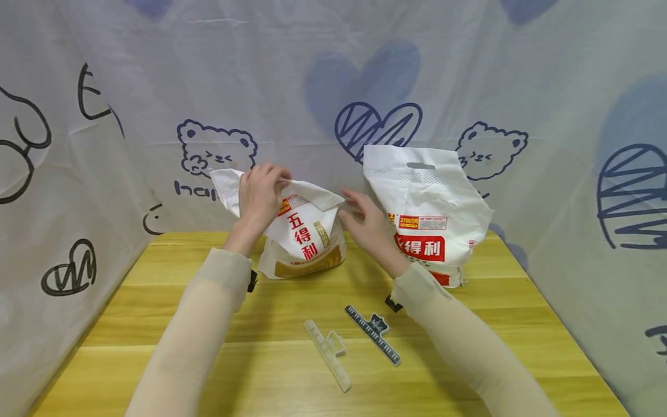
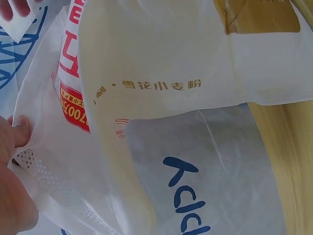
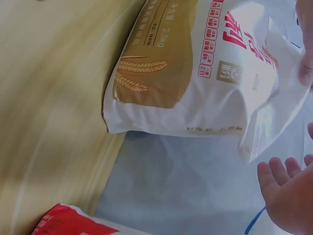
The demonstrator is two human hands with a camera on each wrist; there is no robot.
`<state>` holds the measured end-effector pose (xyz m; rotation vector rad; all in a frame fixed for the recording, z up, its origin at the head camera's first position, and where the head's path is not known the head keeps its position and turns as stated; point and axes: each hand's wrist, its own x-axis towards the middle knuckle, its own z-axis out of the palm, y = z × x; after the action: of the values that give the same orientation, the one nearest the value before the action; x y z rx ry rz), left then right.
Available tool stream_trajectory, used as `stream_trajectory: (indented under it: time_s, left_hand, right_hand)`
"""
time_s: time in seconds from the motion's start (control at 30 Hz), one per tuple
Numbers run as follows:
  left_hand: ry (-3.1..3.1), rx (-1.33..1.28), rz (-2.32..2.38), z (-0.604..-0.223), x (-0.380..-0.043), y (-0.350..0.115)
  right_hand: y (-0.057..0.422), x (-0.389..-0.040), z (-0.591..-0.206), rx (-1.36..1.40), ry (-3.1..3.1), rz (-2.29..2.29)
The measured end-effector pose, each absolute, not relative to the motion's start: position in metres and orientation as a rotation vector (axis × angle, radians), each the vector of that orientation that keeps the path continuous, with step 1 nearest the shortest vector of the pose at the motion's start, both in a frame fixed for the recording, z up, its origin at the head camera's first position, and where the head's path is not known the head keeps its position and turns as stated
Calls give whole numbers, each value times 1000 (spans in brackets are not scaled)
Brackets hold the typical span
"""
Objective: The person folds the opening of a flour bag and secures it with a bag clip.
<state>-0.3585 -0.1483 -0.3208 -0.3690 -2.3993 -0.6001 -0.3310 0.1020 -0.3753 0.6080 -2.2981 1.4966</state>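
Note:
A white flour bag (image 1: pixel 307 231) with red characters and a gold base panel stands left of centre, its top folded toward the front. My left hand (image 1: pixel 262 194) pinches the top, with the thumb (image 2: pixel 22 131) on the perforated band in the left wrist view. My right hand (image 1: pixel 369 223) is by the bag's right top corner; in the right wrist view its fingers (image 3: pixel 279 171) are loosely extended and hold nothing, a small gap from the bag. Two ruler-shaped clips lie in front: a pale one (image 1: pixel 327 354) and a black one (image 1: pixel 372 334).
A second white flour bag (image 1: pixel 432 191) with a cut-out handle stands upright to the right, partly behind my right forearm. The wooden table (image 1: pixel 281 359) ends at printed cloth walls (image 1: pixel 292 75) behind and at both sides.

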Motion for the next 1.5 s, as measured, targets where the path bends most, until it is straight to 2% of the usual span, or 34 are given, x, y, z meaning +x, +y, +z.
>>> stream_trajectory:
  time_s: [0.6,1.5]
  left_hand:
    - [-2388,-394,-594,-323,-357,-149]
    - [-2388,-396,-595,-325,-357,-150]
  right_hand:
    - [134,-295,-396,656,-2352,1400]
    - [183,-246,-450,640,-2715,1298]
